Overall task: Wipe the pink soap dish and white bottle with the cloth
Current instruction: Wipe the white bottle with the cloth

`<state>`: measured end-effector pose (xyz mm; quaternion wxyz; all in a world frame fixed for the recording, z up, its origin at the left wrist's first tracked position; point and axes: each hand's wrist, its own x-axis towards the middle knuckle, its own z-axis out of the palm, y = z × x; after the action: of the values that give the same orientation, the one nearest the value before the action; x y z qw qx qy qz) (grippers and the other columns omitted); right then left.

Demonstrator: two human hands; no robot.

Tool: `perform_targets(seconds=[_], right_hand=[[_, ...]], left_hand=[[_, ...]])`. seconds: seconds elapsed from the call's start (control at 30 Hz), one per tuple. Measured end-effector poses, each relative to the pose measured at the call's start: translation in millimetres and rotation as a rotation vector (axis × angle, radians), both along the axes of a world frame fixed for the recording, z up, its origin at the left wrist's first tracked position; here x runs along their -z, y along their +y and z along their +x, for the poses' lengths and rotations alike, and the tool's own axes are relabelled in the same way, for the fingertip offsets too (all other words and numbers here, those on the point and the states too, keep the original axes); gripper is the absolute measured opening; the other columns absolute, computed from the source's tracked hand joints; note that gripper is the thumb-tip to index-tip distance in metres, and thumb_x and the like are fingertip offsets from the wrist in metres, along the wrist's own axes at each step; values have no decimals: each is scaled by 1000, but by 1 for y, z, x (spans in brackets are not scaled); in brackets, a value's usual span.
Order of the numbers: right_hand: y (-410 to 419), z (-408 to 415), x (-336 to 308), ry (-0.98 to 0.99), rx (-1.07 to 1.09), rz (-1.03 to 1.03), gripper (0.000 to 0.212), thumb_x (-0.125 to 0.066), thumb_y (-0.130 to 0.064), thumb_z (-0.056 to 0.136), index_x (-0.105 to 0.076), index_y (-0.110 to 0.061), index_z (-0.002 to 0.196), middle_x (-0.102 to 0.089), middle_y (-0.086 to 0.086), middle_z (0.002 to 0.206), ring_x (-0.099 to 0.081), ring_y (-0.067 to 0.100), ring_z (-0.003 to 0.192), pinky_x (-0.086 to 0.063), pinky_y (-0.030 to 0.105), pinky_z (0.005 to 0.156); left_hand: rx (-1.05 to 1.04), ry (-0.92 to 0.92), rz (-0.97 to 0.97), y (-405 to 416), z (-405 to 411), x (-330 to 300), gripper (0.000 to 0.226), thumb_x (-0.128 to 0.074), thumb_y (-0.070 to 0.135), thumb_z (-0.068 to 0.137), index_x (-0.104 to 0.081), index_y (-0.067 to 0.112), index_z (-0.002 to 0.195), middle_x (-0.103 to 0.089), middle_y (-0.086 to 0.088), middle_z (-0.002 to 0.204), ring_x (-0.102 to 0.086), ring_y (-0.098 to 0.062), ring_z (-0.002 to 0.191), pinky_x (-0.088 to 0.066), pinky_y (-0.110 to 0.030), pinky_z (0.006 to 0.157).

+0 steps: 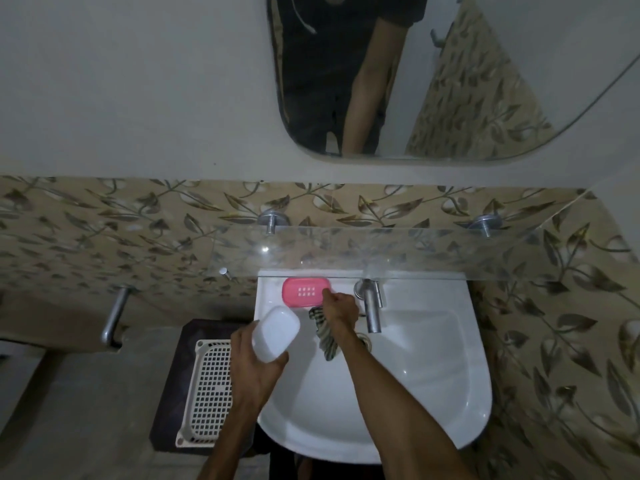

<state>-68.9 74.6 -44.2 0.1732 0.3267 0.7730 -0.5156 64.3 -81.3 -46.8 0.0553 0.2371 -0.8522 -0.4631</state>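
The pink soap dish [304, 292] lies flat on the back ledge of the white sink [433, 358], just left of the tap. My right hand [341, 311] grips a striped cloth [323, 336] that hangs below it, and its fingertips touch the dish's right end. My left hand [254, 367] holds the white bottle [275, 333] over the sink's left rim, its base turned toward the camera.
A chrome tap [371, 308] stands right beside my right hand. A glass shelf [398, 254] juts out above the sink's back ledge. Left of the sink a white plastic basket [207, 386] rests on a dark stand. A mirror [433, 74] hangs above.
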Motion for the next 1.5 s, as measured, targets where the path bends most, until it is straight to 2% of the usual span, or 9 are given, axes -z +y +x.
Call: perform_targets(seconds=[0.2, 0.37, 0.5, 0.77, 0.9, 1.07, 1.13, 1.33, 1.5], right_hand=[[3, 11, -8, 70, 3, 37, 51, -70, -38, 98, -64, -2, 133, -70, 16, 128, -67, 32, 119, -52, 33, 92], [20, 49, -24, 272, 134, -47, 16, -75, -17, 92, -74, -6, 80, -75, 1, 77, -68, 13, 73, -52, 26, 73], [38, 80, -42, 386, 104, -132, 23, -76, -21, 90, -71, -17, 68, -72, -8, 67, -67, 2, 64, -52, 12, 64], [64, 115, -71, 458, -137, -162, 17, -70, -19, 80, -70, -28, 65, -72, -8, 68, -69, 5, 67, -56, 20, 69], [73, 126, -83, 449, -217, -156, 22, -74, -2, 79, -75, -24, 75, -78, -6, 78, -75, 9, 78, -61, 24, 75], [86, 133, -104, 562, -317, -136, 16, -75, -7, 77, -79, -22, 75, -76, -11, 71, -72, 6, 64, -58, 21, 62], [88, 136, -114, 611, -428, -137, 12, -76, -8, 77, -82, -18, 79, -78, -6, 75, -74, 12, 67, -61, 26, 64], [93, 137, -134, 790, -649, -73, 12, -74, -1, 75, -81, -11, 78, -78, -1, 79, -72, 10, 73, -61, 29, 72], [93, 142, -137, 838, -687, -32, 15, -71, -8, 78, -80, -19, 82, -77, -7, 84, -70, 5, 79, -60, 27, 76]], left_hand=[[25, -15, 40, 13, 4, -4, 83, -97, 9, 58, -57, 12, 131, -52, -3, 124, -53, -20, 115, -43, -30, 90], [68, 54, 6, 27, 2, -16, 84, -93, 7, 55, -58, 9, 132, -54, -2, 124, -54, -27, 118, -48, -44, 98], [170, 34, 35, 45, 1, -32, 88, -95, 18, 62, -54, 15, 140, -53, 3, 134, -50, -17, 127, -39, -24, 105], [285, 180, 198, 96, 13, -71, 89, -87, 23, 64, -45, 42, 140, -50, 30, 132, -51, 5, 129, -40, -7, 101], [312, 138, 549, 110, 19, -81, 85, -79, 19, 68, -49, 20, 147, -64, 23, 135, -60, -3, 128, -48, -14, 99], [7, -108, 1538, 103, 21, -104, 45, -68, 27, 87, -74, 1, 123, -73, -22, 123, -64, -40, 117, -55, -42, 97], [36, -235, 1590, 101, 19, -114, 59, -64, 44, 96, -67, -2, 134, -66, -26, 136, -65, -39, 124, -51, -46, 107], [134, -406, 1601, 109, 20, -126, 65, -67, 43, 91, -64, -1, 137, -65, -26, 132, -61, -42, 125, -32, -60, 118], [124, -382, 1591, 109, 20, -130, 61, -68, 40, 86, -67, 0, 131, -67, -24, 124, -66, -38, 115, -47, -52, 105]])
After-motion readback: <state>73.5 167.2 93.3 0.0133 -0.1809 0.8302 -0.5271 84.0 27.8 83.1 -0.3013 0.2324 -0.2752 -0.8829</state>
